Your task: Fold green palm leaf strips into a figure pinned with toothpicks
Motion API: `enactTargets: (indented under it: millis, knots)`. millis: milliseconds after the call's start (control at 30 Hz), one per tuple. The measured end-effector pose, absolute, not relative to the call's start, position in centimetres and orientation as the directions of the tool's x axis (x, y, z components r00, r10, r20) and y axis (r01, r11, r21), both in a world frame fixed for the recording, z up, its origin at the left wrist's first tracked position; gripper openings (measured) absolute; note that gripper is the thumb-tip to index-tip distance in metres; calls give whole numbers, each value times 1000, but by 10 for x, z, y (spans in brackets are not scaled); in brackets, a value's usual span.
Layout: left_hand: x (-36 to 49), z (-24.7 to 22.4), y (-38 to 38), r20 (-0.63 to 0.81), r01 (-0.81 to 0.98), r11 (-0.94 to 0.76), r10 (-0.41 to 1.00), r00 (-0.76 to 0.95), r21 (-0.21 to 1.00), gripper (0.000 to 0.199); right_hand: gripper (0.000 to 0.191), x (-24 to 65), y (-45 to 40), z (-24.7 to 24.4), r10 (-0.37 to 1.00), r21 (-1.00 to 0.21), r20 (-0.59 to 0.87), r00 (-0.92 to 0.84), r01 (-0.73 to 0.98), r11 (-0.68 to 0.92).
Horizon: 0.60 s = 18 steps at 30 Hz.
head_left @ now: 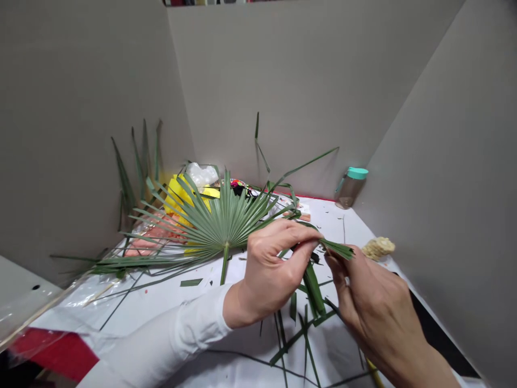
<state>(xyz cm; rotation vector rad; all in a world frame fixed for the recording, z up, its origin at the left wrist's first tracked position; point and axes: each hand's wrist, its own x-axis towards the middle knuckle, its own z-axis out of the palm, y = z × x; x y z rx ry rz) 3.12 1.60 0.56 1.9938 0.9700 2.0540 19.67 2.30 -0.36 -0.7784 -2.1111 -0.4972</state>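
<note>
A folded piece of green palm leaf point(337, 248) stretches between my two hands above the table. My left hand point(274, 269), in a white sleeve, pinches its left end between thumb and fingertips. At the right end, my right hand point(371, 302) has its fingers closed on the same leaf piece. A thicker bundle of folded leaf point(313, 288) shows just below, between the hands; whether it joins the held piece I cannot tell. Behind my left hand, a large fan-shaped palm frond point(225, 218) lies spread out with its stem towards me.
Cut leaf strips point(291, 345) lie scattered over the white tabletop point(161, 307). Yellow and pink plastic packages point(175, 196) are under the frond. A bottle with a turquoise lid point(351, 187) stands at the back right, near a beige lump point(378, 247). Grey partitions point(283, 81) enclose the table.
</note>
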Motion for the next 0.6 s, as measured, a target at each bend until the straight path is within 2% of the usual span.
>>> enactTargets:
  millis: [167, 300, 467, 600]
  knots:
    - [32, 7, 14, 889, 383, -806, 444, -112, 451, 18, 18, 198, 18, -1, 372, -25, 808, -457, 605, 796]
    - [32, 6, 15, 907, 400, -822, 415, -64, 405, 19, 22, 199, 11, 6, 501, -228, 758, -417, 552, 802]
    - [31, 5, 18, 903, 370, -836, 428, -21, 405, 18, 25, 204, 12, 17, 706, -570, 552, -444, 417, 708]
    - [31, 5, 20, 892, 361, -832, 452, 0, 422, 18, 31, 209, 18, 19, 766, -719, 412, -493, 340, 606]
